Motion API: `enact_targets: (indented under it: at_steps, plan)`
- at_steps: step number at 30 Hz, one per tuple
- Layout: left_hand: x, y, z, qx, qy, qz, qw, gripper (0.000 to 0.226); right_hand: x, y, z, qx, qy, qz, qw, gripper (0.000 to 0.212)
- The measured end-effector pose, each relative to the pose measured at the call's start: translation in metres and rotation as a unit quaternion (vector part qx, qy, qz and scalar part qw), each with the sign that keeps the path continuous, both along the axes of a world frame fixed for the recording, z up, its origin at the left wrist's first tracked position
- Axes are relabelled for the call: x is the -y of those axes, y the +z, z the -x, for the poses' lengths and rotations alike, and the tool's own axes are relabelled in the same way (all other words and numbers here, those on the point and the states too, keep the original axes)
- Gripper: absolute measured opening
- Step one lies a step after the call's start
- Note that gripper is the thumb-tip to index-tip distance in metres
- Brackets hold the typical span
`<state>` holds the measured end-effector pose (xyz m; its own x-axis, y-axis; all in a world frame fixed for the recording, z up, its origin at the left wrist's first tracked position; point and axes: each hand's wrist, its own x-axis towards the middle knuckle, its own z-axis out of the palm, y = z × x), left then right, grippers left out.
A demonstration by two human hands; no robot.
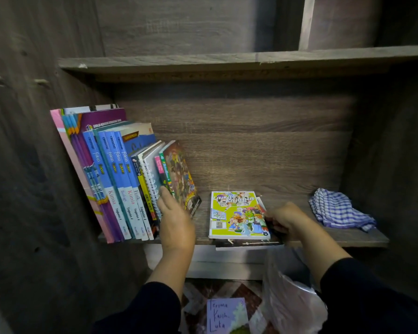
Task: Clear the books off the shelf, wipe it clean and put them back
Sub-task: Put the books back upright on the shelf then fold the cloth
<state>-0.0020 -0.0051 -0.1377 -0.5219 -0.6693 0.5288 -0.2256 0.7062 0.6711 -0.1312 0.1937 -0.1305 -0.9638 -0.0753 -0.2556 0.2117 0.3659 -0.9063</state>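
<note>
The left hand [176,222] lies flat and open-fingered against the outermost of the standing books [121,179], its fingertips on the comic-covered volume [182,175] that leans at the end of the row. That row stands on the wooden shelf [362,237], running from the left hand out to the side wall and tilting toward that wall. The right hand [288,219] curls around the near right edge of a small stack of books lying flat between the two hands; the top one is a green cartoon-covered book [238,215], and a darker book [247,244] beneath it juts past the shelf's front edge. Whether the fingers grip the whole stack or only part of it cannot be told. Beyond the right hand, near the shelf's far end, sits a crumpled blue-and-white checked cloth [340,209], apart from the books. Both forearms wear dark sleeves. Below the hands lie a handwritten card [227,315] and a clear plastic bag [292,302].
</note>
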Motion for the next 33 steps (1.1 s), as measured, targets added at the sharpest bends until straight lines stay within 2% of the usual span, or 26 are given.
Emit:
enact_targets:
  at_steps: [3, 5, 7, 11, 14, 17, 19, 22, 28, 30, 31, 33]
  plan:
    - [0.005, -0.013, 0.0, -0.026, -0.018, 0.055, 0.998, 0.053, 0.0, 0.0, 0.0, 0.0, 0.001, 0.007, 1.0, 0.004]
    - [0.009, -0.021, 0.001, -0.028, -0.029, 0.081, 0.996, 0.047, -0.001, -0.001, 0.0, 0.0, 0.001, 0.004, 1.0, 0.013]
    - [0.012, -0.025, 0.001, -0.027, -0.038, 0.106, 0.993, 0.051, -0.002, -0.001, 0.002, 0.0, 0.001, 0.003, 1.0, 0.018]
    - [0.015, -0.035, 0.0, -0.013, -0.041, 0.16, 0.986, 0.06, -0.001, 0.0, 0.0, 0.002, 0.0, 0.003, 1.0, 0.003]
    - [0.013, -0.037, -0.004, -0.016, -0.053, 0.187, 0.981, 0.046, 0.0, -0.001, -0.001, 0.002, -0.006, 0.005, 1.0, 0.014]
    - [0.008, -0.036, -0.007, 0.021, -0.063, 0.237, 0.969, 0.028, 0.002, 0.001, -0.002, 0.0, -0.009, 0.008, 1.0, 0.019]
    - [0.01, -0.036, -0.007, 0.055, -0.061, 0.221, 0.972, 0.02, 0.002, 0.0, -0.002, 0.0, -0.012, 0.004, 1.0, 0.018]
    - [0.015, -0.036, -0.004, 0.102, -0.073, 0.205, 0.971, 0.021, 0.0, 0.0, -0.002, 0.0, -0.008, 0.006, 1.0, 0.013]
    - [0.005, -0.026, 0.0, 0.081, -0.07, 0.195, 0.975, 0.026, -0.003, -0.003, -0.002, -0.011, -0.014, 0.004, 1.0, 0.024]
    - [-0.001, -0.022, 0.003, 0.104, -0.091, 0.255, 0.957, 0.034, -0.003, -0.006, 0.0, -0.018, -0.024, -0.025, 0.999, 0.028]
    - [-0.003, -0.02, 0.006, 0.148, -0.11, 0.302, 0.935, 0.039, -0.002, -0.007, 0.001, -0.018, -0.025, -0.037, 0.999, 0.028]
    - [-0.003, -0.016, 0.013, 0.27, -0.131, 0.396, 0.868, 0.046, -0.002, -0.008, 0.003, -0.014, -0.021, -0.046, 0.999, 0.022]
